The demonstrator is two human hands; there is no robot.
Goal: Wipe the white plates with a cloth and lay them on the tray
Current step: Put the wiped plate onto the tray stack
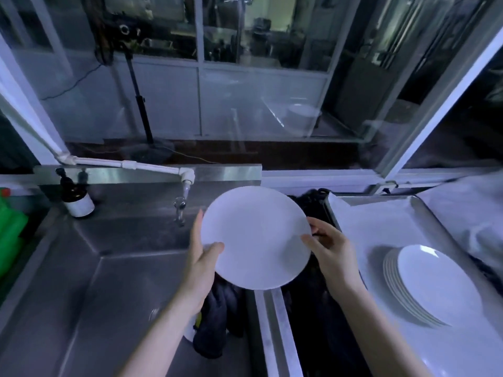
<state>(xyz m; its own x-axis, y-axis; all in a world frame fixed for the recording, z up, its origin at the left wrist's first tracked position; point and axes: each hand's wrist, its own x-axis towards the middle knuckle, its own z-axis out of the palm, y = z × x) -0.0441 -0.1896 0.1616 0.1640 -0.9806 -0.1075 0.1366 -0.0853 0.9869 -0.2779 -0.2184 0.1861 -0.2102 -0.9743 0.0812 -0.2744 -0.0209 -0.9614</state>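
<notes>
A round white plate (pixel 255 238) is held up over the gap between the sink and the tray. My left hand (pixel 201 257) grips its left rim, thumb on the face and fingers behind. My right hand (pixel 329 246) grips its right rim the same way. A dark cloth (pixel 217 319) hangs below the plate at the sink's right edge, under my left wrist. On the metal tray (pixel 424 213) to the right lies a stack of several white plates (pixel 432 287).
A steel sink (pixel 114 268) fills the left, with a tap (pixel 181 205) at its back and a dark pump bottle (pixel 76 197) on the ledge. A green object (pixel 8 229) sits at the far left. White cloth (pixel 468 213) lies right of the tray.
</notes>
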